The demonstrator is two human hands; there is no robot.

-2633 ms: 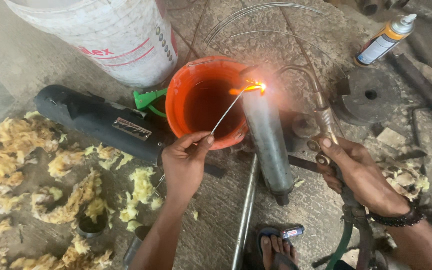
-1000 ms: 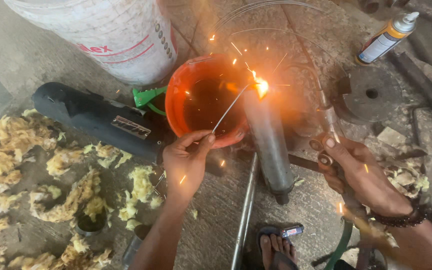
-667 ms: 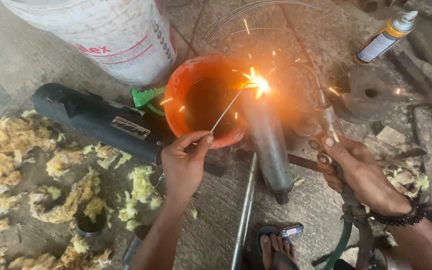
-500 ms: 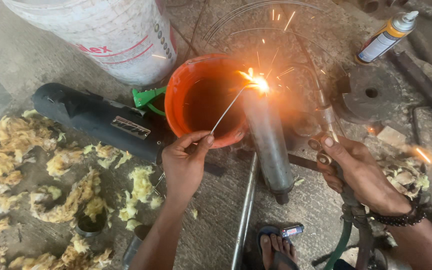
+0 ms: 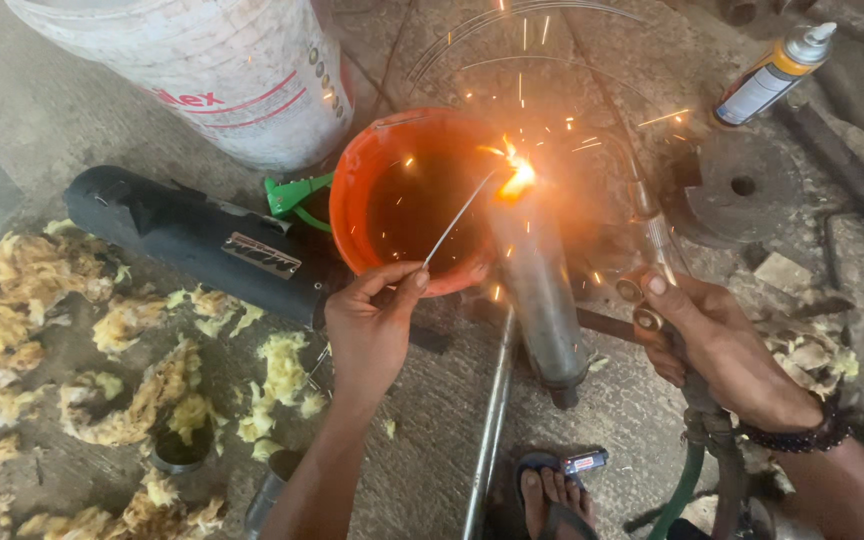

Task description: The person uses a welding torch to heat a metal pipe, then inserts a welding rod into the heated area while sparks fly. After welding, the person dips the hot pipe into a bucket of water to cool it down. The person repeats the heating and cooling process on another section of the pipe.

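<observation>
The left hand [image 5: 372, 325] pinches a thin filler rod [image 5: 457, 217] between closed fingers, the rod slanting toward 1 o'clock to the glowing flame [image 5: 517, 180] at the top end of the grey metal pipe [image 5: 537, 290]. The right hand [image 5: 722, 340], at 3 o'clock of the pipe, is closed around the gas torch [image 5: 652, 240]. Compared with half a second ago, both hands and the rod stay where they were, while the sparks now scatter wider, over the orange bucket [image 5: 372, 165] and up toward 12 o'clock. The black muffler [image 5: 192, 235] lies at 9 o'clock of the bucket on the concrete floor [image 5: 432, 400].
</observation>
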